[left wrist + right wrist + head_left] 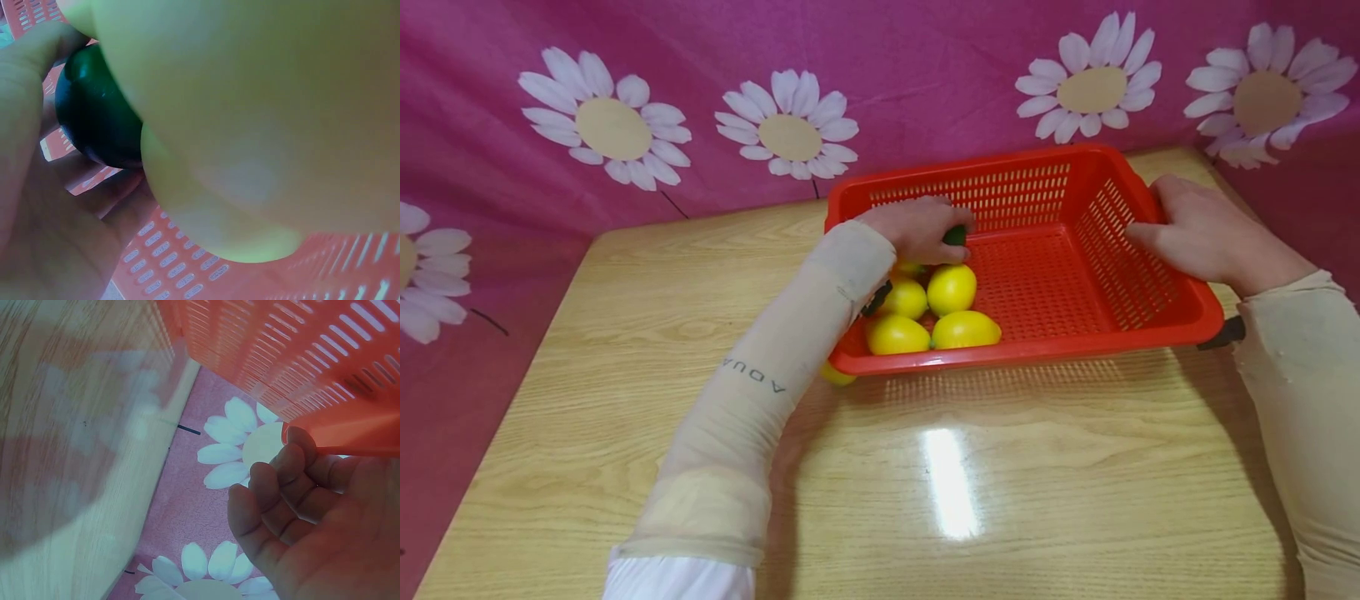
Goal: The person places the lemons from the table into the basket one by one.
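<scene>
A red plastic basket [1037, 354] with slotted walls stands toward the back of the table, several yellow lemons [952, 287] gathered in its left end. Over that end reaches my left hand [917, 229], thumb and fingers around a glossy dark green fruit [97, 109]. In the left wrist view, large pale yellow lemons [250, 112] crowd against this fruit and cover part of it. My right hand [1213, 233] grips the basket's right rim, thumb inside the wall. The right wrist view shows the curled fingers [269, 500] of that hand outside, under the rim.
Another bit of yellow fruit [837, 375] shows below the basket's front left corner. The wooden table [662, 333] ends at a pink cloth [910, 50] printed with white daisies, hanging close behind the basket. Dark straps [1223, 333] sit at the wrists.
</scene>
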A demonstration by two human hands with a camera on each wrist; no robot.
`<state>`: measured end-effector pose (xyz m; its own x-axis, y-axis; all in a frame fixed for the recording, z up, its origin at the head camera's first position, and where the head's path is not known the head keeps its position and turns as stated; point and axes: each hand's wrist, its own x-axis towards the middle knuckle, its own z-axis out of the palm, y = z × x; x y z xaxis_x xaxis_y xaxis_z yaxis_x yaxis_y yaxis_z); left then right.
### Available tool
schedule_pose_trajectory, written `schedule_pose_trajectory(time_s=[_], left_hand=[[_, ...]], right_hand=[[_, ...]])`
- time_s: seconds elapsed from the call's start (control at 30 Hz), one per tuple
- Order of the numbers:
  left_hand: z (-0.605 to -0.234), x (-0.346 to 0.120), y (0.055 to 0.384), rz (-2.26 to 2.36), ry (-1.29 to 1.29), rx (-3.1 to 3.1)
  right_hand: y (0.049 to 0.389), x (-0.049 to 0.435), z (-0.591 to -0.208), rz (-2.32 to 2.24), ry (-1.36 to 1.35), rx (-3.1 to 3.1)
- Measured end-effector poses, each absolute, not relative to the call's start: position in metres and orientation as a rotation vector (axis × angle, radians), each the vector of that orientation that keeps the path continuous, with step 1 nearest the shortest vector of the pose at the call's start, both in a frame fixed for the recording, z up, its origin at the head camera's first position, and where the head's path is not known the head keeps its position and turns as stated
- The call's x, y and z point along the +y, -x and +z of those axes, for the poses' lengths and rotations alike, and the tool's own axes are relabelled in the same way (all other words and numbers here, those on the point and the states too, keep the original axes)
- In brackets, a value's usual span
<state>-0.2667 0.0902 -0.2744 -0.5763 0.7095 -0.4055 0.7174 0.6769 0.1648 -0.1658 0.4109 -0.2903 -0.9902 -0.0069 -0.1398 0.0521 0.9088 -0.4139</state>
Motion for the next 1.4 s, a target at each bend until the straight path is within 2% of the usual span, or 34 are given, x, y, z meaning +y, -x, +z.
schedule_pose_trajectory(time_s=[1.4], left_hand=[[-0.2751, 0.0899, 0.2648, -0.102, -1.11, 2.46]], right_hand=[[0.1687, 0.4147, -0.2912, -0.627, -0.047, 2.903]])
